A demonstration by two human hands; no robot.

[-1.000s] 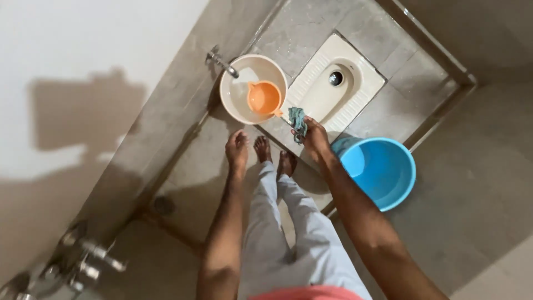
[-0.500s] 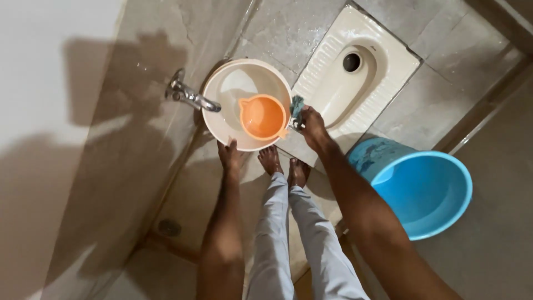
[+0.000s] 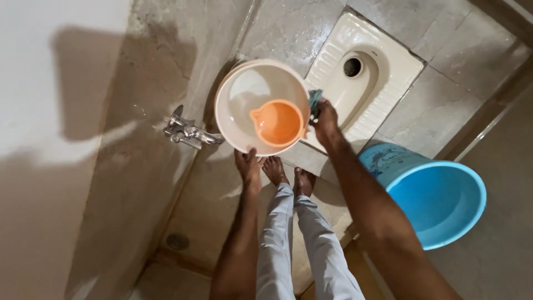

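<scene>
cream bucket gripped at rim, orange mug inside, apparently floating.

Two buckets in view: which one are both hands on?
The cream bucket with the orange mug inside: left hand and right hand at its rim. The blue bucket stands untouched at right.

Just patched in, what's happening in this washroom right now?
A person stands barefoot on the tiled floor, gripping a cream bucket by its rim with both hands. The left hand is at the near edge; the right hand is at the far side and also clutches a teal cloth. An orange mug sits inside the bucket. A wall tap is beside it, a squat toilet pan beyond, and a blue bucket to the right.
</scene>
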